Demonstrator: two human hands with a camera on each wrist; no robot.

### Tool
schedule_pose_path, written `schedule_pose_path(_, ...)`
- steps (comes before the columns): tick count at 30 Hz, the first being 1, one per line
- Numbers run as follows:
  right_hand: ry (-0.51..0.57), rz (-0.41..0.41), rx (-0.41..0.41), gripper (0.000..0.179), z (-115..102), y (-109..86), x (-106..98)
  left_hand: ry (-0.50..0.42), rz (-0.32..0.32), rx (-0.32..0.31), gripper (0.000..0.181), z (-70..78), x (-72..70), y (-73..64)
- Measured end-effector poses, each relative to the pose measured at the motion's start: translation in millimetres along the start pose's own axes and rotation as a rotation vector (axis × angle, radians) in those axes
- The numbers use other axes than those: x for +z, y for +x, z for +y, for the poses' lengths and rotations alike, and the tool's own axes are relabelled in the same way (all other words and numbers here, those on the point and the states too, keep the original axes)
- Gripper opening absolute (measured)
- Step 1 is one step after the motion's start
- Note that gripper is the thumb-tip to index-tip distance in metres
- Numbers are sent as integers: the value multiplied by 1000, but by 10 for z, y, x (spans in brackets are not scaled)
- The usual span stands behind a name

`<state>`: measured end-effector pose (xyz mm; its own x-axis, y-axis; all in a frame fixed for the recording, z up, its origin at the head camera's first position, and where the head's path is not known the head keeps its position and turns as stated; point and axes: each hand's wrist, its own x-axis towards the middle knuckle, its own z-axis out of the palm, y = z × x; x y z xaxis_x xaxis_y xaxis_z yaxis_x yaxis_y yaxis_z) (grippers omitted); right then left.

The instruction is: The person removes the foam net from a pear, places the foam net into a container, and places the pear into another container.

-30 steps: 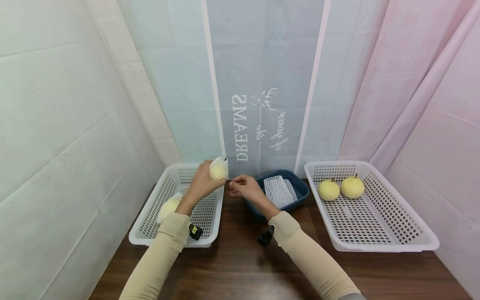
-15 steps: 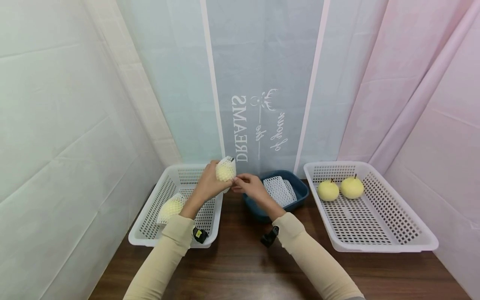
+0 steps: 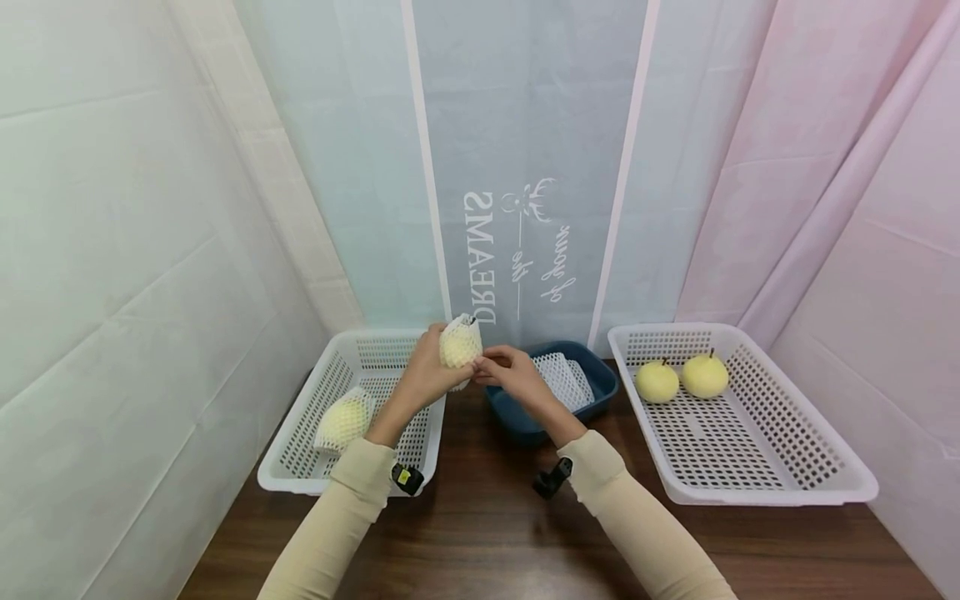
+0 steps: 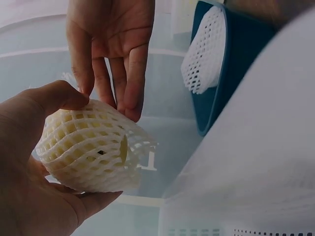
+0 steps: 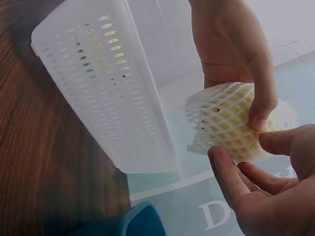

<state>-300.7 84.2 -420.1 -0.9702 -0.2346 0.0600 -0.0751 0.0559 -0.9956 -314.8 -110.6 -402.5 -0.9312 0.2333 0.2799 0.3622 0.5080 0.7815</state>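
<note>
My left hand (image 3: 431,367) holds a yellow pear (image 4: 83,125) inside a white foam net (image 4: 106,167), up above the right rim of the left basket. The pear's dark stem (image 3: 473,320) shows near the net's end. My right hand (image 3: 517,379) meets the pear from the right. Its thumb and fingers (image 5: 229,172) pinch at the foam net (image 5: 226,118), close to the left thumb. Another netted pear (image 3: 345,421) lies in the white left basket (image 3: 273,467). The undersides of the held pear are partly hidden by the hands.
A dark blue bin (image 3: 517,421) with folded white foam nets (image 3: 558,379) stands behind the right forearm. At right, a white basket (image 3: 840,483) holds two bare pears (image 3: 705,376). All stand on a brown wooden table (image 3: 480,533) before a hanging cloth (image 3: 525,125).
The left hand has carried the netted pear a little to the right, away from the left basket. The right hand, apart from it a second ago, now touches the net.
</note>
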Motion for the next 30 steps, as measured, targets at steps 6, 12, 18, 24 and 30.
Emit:
schedule_pose_path(6,-9,-11,-30,44,-7,-58,-68,-31,2,17,83,52,55,-26)
schedule_pose_path(12,-17,-1,-17,46,-41,-135,-129,-64,12,36,79,82,119,-52)
schedule_pose_path(18,-33,11,-21,48,-50,-181,-200,-67,30,27,79,127,188,-82)
schedule_pose_path(24,-76,10,-22,48,-94,-267,-260,-89,33,43,79,149,259,-111)
schedule_pose_path(30,-95,7,-35,49,-87,-320,-321,-100,25,30,81,183,310,-145)
